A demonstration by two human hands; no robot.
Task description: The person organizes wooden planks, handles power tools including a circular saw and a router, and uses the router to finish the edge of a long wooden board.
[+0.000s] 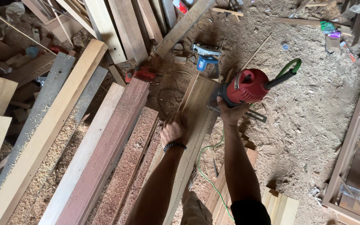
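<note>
The right hand [230,111] wraps its grip round the red saw [246,86] at the plank's [196,112] far right edge. The left hand [173,131] presses flat on the plank, whose long axis runs away from the person.

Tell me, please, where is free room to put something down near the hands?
Free: sawdust floor right of the red power tool, up to the wooden frame. Crowded: planks left of the left hand; scraps beyond the board.

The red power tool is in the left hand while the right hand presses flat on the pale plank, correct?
Hands are swapped. The head view shows the right hand gripping the red power tool, while the left hand presses flat on the pale plank.
</note>
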